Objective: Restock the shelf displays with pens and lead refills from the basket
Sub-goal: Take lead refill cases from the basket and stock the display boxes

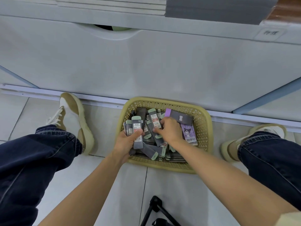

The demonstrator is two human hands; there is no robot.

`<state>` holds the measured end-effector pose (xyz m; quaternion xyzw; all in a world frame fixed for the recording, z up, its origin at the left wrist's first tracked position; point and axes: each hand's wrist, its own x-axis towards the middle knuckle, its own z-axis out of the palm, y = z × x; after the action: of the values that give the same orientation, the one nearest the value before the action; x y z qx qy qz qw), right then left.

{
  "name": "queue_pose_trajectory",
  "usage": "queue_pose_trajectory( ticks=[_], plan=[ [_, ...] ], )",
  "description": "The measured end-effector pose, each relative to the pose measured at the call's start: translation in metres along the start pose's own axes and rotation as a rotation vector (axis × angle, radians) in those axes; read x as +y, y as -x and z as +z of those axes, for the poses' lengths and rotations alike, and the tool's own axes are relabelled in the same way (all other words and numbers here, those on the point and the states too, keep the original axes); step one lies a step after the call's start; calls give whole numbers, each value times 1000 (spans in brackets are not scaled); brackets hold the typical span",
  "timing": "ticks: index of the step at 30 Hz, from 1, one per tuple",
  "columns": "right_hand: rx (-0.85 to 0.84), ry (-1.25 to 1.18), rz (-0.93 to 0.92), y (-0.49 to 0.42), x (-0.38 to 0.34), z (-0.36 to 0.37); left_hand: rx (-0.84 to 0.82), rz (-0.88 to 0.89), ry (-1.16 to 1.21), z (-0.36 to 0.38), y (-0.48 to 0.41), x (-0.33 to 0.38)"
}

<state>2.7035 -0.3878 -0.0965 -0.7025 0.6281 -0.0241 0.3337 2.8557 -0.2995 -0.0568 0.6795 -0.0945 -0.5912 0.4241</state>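
Crouching over a tan plastic lattice basket (204, 128) on the pale tiled floor (112, 185); its far rim sits just beside the metal strip (97, 101) at the foot of the white shelf-unit base panel (146, 66). The basket is heaped with loose grey lead refill cases with mint-green caps (150, 151), lying at all angles. At its right end are a dark flat box with a purple band (179, 117) and a purple cartoon-printed card pack (189, 134), both against the right wall. The left hand (126, 141) is at the basket's left edge, fingers and thumb curled round an upright stack of refill cases (137, 128). The right hand (169, 129) is over the middle, fingertips pinching a single tilted refill case (156, 122). A tan-and-white shoe (73, 115) is well left of the basket and the other shoe (263, 129) is near its right, with bare tile on both sides. A black tripod leg (156, 207) lies on the near floor between the forearms.
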Motion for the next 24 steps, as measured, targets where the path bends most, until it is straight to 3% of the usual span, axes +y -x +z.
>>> queue_pose_trajectory(
  ticks=[3, 8, 11, 15, 18, 24],
  plan=[
    [-16, -93, 25, -3, 3, -3, -17, -17, -5, 3, -1, -2],
    [-317, -761, 78, 14, 17, -32, -20, 3, 44, 13, 1, 0],
    [-422, -945, 28, 27, 13, -49, -97, 40, 104, 26, 13, 10],
    [-512, -896, -72, 43, -1, -72, -212, 154, 122, 42, 36, 30],
    [-507, -806, -160, 49, -14, -104, -197, 284, 70, 52, 54, 47],
    [-151, -744, -277, 61, -50, -188, -255, 387, -13, 73, 97, 98]
  ],
)
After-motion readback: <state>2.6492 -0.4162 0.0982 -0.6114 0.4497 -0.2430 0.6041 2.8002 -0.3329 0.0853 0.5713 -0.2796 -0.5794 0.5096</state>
